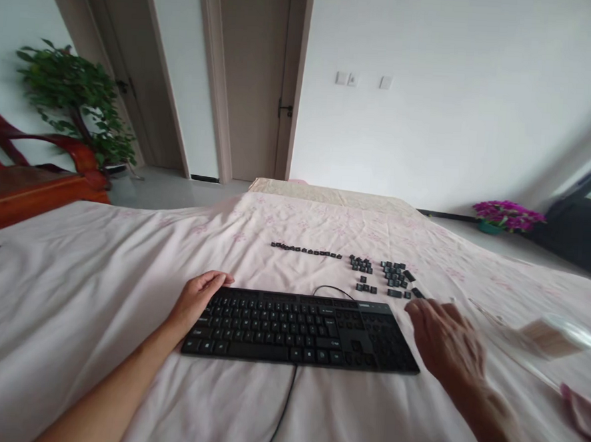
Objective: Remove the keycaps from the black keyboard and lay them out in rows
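Beside the keyboard, the half-curled right hand, hold unclear, could brush keys astray; the left hand curls round its corner.

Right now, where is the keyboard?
In the head view, lower centre, the keyboard lies on the pale cloth between left hand and right hand, nearer than the loose keycaps.

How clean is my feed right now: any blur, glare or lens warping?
Head view: the right hand is blurred, the left hand crisper; same head view, glare whitens part of the clear plastic item at right; also there, the leftmost door leans, likely wide-angle distortion.
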Demonstrator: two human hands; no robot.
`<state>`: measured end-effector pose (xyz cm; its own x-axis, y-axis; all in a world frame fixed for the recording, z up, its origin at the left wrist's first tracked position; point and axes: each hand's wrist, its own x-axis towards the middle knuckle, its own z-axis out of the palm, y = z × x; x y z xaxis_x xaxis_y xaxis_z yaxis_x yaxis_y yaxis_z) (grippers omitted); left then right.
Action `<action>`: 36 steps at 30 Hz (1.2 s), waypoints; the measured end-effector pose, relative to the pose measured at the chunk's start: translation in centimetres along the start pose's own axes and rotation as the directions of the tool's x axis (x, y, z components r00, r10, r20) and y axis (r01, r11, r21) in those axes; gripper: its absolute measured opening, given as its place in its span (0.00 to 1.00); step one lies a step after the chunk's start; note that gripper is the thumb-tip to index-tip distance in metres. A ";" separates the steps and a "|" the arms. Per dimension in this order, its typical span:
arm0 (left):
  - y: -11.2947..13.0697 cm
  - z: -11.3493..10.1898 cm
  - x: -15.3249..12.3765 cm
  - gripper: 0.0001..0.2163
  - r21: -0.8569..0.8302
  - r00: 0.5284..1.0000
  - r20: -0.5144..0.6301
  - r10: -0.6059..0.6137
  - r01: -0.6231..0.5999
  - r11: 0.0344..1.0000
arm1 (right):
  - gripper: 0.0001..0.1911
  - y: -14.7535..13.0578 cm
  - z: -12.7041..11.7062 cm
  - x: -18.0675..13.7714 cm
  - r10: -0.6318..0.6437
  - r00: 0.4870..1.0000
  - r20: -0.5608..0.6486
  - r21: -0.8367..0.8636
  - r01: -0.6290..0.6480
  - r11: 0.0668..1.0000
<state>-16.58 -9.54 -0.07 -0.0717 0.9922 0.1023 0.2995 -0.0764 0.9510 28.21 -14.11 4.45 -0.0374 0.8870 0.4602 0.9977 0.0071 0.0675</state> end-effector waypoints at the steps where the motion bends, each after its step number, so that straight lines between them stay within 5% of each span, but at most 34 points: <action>1: 0.1 0.0 -0.1 0.21 -0.032 1.000 -0.010 -0.005 0.005 0.999 | 0.19 -0.5 -0.8 0.4 -0.025 1.000 -0.012 0.035 0.025 0.999; 6: 0.6 0.0 -1.0 0.25 -0.194 0.999 0.034 0.001 0.006 0.981 | 0.16 -5.7 -3.0 3.0 -0.020 0.995 0.103 0.468 -0.030 0.883; 9: 0.6 -0.6 -1.4 0.26 -0.292 0.996 0.083 -0.006 0.031 0.956 | 0.14 -11.0 -2.8 4.6 -0.091 0.972 0.219 0.691 -0.088 0.718; 12: 0.1 -1.8 -1.7 0.26 -0.281 0.997 0.070 -0.033 0.052 0.958 | 0.12 -16.4 -2.1 5.3 -0.305 0.886 0.349 0.849 -0.161 0.504; 19: -1.1 -3.9 -2.6 0.19 -0.119 0.999 0.014 -0.042 0.043 0.992 | 0.15 -25.4 -0.2 4.8 -0.446 0.854 0.269 0.962 -0.220 0.160; 29: -0.8 -4.9 -2.5 0.15 -0.104 0.993 0.118 0.016 -0.004 0.995 | 0.20 -30.2 0.2 5.1 -0.567 0.821 0.067 0.995 -0.009 0.104; 36: -0.4 -5.3 -2.6 0.14 -0.117 0.983 0.175 0.052 -0.031 0.993 | 0.19 -31.6 -0.2 5.6 -0.658 0.753 0.014 0.952 0.191 0.238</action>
<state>-21.54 -12.59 0.79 0.1111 0.9889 0.0988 0.1881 -0.1185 0.9750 -3.49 -9.47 5.10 -0.6837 0.6696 0.2900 0.2847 0.6107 -0.7389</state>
